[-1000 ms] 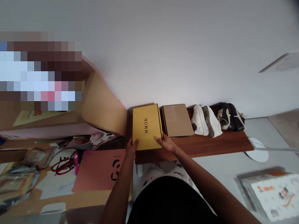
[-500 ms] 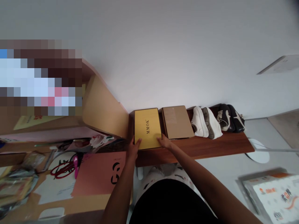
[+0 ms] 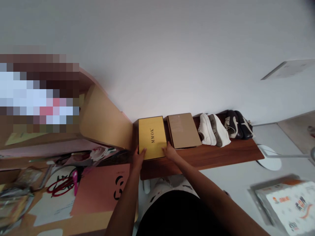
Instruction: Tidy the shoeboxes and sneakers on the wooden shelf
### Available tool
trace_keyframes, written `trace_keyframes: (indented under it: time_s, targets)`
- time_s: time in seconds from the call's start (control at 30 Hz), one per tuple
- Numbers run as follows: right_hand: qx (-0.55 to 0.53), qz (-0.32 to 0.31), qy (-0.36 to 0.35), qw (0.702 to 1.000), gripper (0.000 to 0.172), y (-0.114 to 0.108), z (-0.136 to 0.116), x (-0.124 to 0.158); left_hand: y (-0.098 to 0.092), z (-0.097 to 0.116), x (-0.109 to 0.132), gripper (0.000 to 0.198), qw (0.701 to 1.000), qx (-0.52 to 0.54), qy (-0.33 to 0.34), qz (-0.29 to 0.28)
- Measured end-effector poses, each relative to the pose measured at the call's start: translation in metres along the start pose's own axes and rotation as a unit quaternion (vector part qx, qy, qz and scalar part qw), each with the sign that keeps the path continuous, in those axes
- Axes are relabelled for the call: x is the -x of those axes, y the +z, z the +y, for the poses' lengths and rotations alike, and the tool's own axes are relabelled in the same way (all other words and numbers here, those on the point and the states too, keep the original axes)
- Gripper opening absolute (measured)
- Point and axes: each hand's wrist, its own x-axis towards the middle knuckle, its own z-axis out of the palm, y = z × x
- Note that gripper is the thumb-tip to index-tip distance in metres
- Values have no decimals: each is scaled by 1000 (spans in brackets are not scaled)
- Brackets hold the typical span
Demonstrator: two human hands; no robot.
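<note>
A yellow box (image 3: 152,137) with black "MMOK" lettering lies on the left part of a dark wooden bench (image 3: 211,159). My left hand (image 3: 138,156) grips its near left corner, thumb on the lid. On the opposite side, my right hand (image 3: 169,152) holds the near right edge, thumb on top as well. The fingers underneath or along the sides are mostly hidden. Just right of it sits a brown cardboard box (image 3: 184,130). Farther right stand a pair of white shoes (image 3: 207,129) and a pair of black shoes (image 3: 233,124).
To the left, a desk (image 3: 95,221) carries a pink sheet (image 3: 100,186), a red cable (image 3: 60,186) and other clutter. A curved tan panel (image 3: 105,121) rises beside the bench. A white package (image 3: 290,203) is at lower right, near a round white base (image 3: 270,159).
The whole view has shifted slightly, so the bench and boxes appear a little farther left and lower. Both hands stay on the yellow box, which keeps about the same place on the bench.
</note>
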Motion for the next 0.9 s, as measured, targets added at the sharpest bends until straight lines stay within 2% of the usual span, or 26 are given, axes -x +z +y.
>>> trace_keyframes:
  time_s: [0.07,0.13,0.2,0.27,0.37,0.47,0.57,0.63,0.77,0.9]
  targets:
    - [38,24,-12,999,82,-16,-14,16,-2,10,3,69,996,-54,51,47]
    - [39,69,-87,993,84,-41,-26,35,0,21,9,71,986,-93,111,87]
    - [50,132,-151,978,84,-71,-31,53,10,30,21,68,979,-104,153,90]
    - [66,176,-191,963,84,-99,-27,66,28,34,35,61,981,-87,165,51]
    - [90,183,-220,954,78,-124,-4,74,71,29,56,51,989,-33,132,-58]
    - [100,208,-193,954,76,-136,31,63,123,16,63,52,987,15,79,-137]
    - [104,224,-166,955,77,-148,63,34,170,9,53,64,990,2,52,-129]
    - [103,219,-144,959,78,-158,76,10,191,10,41,70,994,-22,40,-100]
    - [84,191,-42,977,79,-169,83,-34,210,14,19,61,997,-42,3,-67]
    - [47,129,80,987,81,-170,83,-61,214,10,9,52,993,-49,-50,-91]
